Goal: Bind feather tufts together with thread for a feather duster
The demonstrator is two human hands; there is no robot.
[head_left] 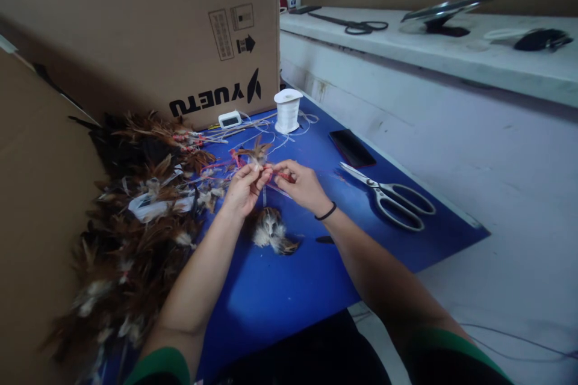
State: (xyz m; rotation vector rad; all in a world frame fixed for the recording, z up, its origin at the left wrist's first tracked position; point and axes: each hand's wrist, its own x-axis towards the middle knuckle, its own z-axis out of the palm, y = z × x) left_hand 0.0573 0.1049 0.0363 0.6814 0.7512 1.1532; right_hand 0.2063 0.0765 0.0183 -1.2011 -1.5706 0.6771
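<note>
My left hand (247, 186) pinches the base of a small bunch of brown feathers (256, 152), whose tips stick up above the fingers. Close beside it, my right hand (301, 183) is closed on a red ribbon (284, 177) that runs to the base of the bunch. Just below the hands, a feather toy (271, 230) with grey, white and brown feathers hangs or lies at the end of a pale strip; I cannot tell which. More red ribbon (235, 159) lies behind my left hand.
Feather bundles (149, 264) are heaped along the left. A white spool (288, 111) and small white device (230, 120) stand near a large cardboard box (180, 30). Right of my hands lie a black phone (352, 147) and large scissors (388, 195) on the blue table (271, 301).
</note>
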